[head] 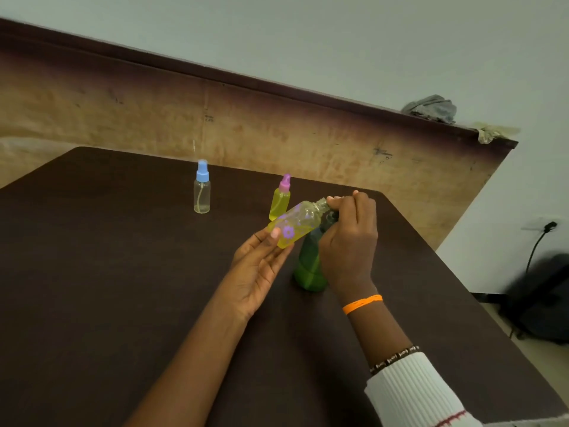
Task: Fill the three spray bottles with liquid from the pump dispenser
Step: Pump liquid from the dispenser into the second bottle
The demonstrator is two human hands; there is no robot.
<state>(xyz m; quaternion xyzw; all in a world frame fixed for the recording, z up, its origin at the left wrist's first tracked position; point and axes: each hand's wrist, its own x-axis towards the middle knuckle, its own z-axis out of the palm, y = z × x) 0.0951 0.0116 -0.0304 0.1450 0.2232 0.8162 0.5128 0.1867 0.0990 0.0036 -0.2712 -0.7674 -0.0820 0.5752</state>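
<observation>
Tilting at frame centre, the uncapped yellow bottle (295, 224) is gripped at its base by the left hand (261, 266); the right hand (349, 238) is closed over the green pump dispenser (308, 266) on the surface (123, 272).

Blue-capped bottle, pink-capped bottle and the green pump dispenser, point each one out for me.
Blue-capped bottle (202, 197): head view, on its clear body.
Pink-capped bottle (278, 204): head view, on its yellow body.
Green pump dispenser (308, 266): head view, on its lower body beside the right wrist.

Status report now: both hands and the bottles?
Left hand holds flowered bottle, tilted, uncapped. Right hand on green pump dispenser. Pink-capped bottle full, blue-capped nearly empty.
</observation>
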